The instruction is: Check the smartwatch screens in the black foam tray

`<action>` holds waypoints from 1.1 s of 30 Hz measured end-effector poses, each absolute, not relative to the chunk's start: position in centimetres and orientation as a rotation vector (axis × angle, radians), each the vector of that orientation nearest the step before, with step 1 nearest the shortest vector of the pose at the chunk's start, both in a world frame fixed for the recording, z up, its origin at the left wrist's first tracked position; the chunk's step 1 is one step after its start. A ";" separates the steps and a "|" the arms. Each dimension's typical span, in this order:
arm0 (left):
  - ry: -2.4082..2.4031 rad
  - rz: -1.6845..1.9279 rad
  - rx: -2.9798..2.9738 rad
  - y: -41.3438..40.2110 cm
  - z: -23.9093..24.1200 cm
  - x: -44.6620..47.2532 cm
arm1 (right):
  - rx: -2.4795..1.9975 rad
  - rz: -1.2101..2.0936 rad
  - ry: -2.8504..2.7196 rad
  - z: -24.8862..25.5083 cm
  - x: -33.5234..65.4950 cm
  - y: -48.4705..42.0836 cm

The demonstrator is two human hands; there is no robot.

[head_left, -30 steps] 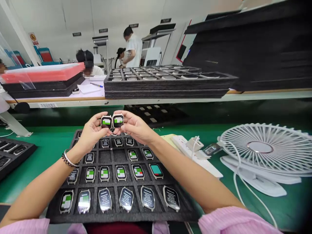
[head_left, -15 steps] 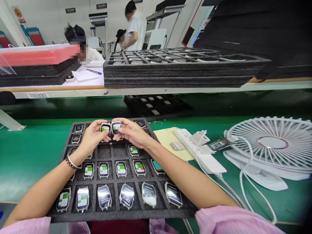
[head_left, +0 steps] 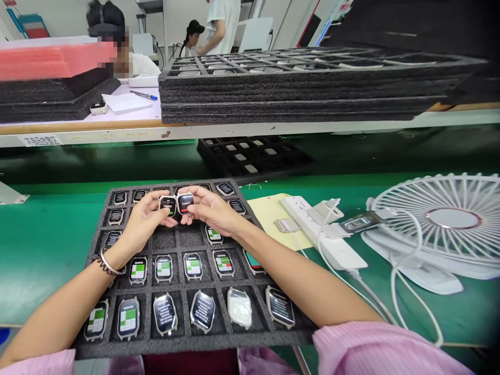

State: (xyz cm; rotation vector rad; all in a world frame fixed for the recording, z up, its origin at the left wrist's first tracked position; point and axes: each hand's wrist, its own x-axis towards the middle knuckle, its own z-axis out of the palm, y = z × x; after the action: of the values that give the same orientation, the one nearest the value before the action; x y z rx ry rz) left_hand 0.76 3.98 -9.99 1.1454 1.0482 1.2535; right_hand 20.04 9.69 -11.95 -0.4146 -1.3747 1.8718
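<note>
My left hand (head_left: 150, 216) grips a smartwatch (head_left: 167, 205) without a strap, its thumb on the lower screen, which is dark with a green patch. A second smartwatch (head_left: 185, 203) is pinched in my right hand (head_left: 211, 211); its dark screen has a red band at the bottom. Both watches are held side by side above a black foam tray (head_left: 183, 341). Strapless watches fill many of the tray's pockets, some with green-and-white screens, others with white text on black. Below my hands, two pockets in the middle hold no watch.
A white power strip (head_left: 312, 229) with plugs and cables lies right of the tray, beside a yellow sheet (head_left: 269, 211). Further right is a white fan (head_left: 449, 219). A shelf ahead bears stacked foam trays (head_left: 281, 99). Several people are beyond it.
The screens of both held watches have switched from green-and-white blocks to dark displays, with red on the right one. My hands keep their grip. The camera view has tilted slightly downward.
</note>
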 end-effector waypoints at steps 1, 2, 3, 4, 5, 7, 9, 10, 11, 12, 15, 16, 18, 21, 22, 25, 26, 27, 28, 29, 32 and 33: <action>1.046 1.247 1.139 3.9 -10.0 0.8 | -0.418 1.877 -1.373 -12.0 20.1 9.6; 1.045 1.238 1.133 3.8 -10.1 0.8 | -0.424 1.884 -1.371 -12.1 20.1 9.6; 1.047 1.228 1.127 3.7 -10.2 0.8 | -0.431 1.892 -1.368 -12.2 20.2 9.5; 1.053 1.221 1.120 3.6 -10.2 0.8 | -0.438 1.899 -1.362 -12.3 20.2 9.4; 1.061 1.217 1.113 3.5 -10.3 0.7 | -0.446 1.906 -1.354 -12.3 20.2 9.3; 1.077 1.216 1.098 3.4 -10.5 0.7 | -0.466 1.920 -1.337 -12.5 20.1 9.2; 1.092 1.220 1.076 3.3 -10.6 0.7 | -0.496 1.936 -1.327 -12.7 20.1 9.2; 1.099 1.220 1.063 3.3 -10.6 0.7 | -0.512 1.945 -1.322 -12.8 20.0 9.2; 1.106 1.219 1.051 3.2 -10.6 0.7 | -0.525 1.954 -1.316 -12.8 20.0 9.2; 1.113 1.219 1.039 3.2 -10.7 0.7 | -0.536 1.961 -1.311 -12.9 20.0 9.3; 1.116 1.222 1.013 3.0 -10.7 0.7 | -0.553 1.975 -1.299 -12.9 20.0 9.4; 1.110 1.224 1.008 3.0 -10.8 0.7 | -0.557 1.977 -1.297 -12.9 20.0 9.4; 1.095 1.226 1.003 2.9 -10.8 0.6 | -0.564 1.979 -1.295 -12.9 20.1 9.3; 1.089 1.223 1.003 2.8 -10.8 0.5 | -0.558 1.985 -1.297 -12.8 20.2 9.2; 1.089 1.222 1.003 2.8 -10.8 0.5 | -0.552 1.987 -1.300 -12.8 20.2 9.1; 1.087 1.217 1.006 2.9 -10.9 0.4 | -0.536 1.987 -1.309 -12.7 20.1 9.1; 1.087 1.213 1.008 2.9 -11.0 0.4 | -0.535 1.987 -1.313 -12.8 20.1 9.1; 1.088 1.209 1.009 2.9 -11.0 0.4 | -0.537 1.987 -1.314 -12.8 20.1 9.1; 1.089 1.206 1.010 3.0 -11.0 0.4 | -0.541 1.987 -1.313 -12.8 20.1 9.2; 1.091 1.204 1.011 3.0 -11.0 0.4 | -0.545 1.990 -1.312 -12.9 20.1 9.2; 1.096 1.207 1.009 3.0 -11.0 0.5 | -0.552 2.010 -1.289 -13.0 20.1 9.2; 1.095 1.211 1.009 3.0 -11.0 0.5 | -0.550 2.020 -1.277 -13.0 20.2 9.2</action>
State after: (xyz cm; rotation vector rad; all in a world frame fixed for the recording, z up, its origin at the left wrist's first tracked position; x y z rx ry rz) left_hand 0.50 2.96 -11.04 1.0089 1.0953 1.2107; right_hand 20.15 9.16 -12.97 -0.5504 -1.2766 2.0199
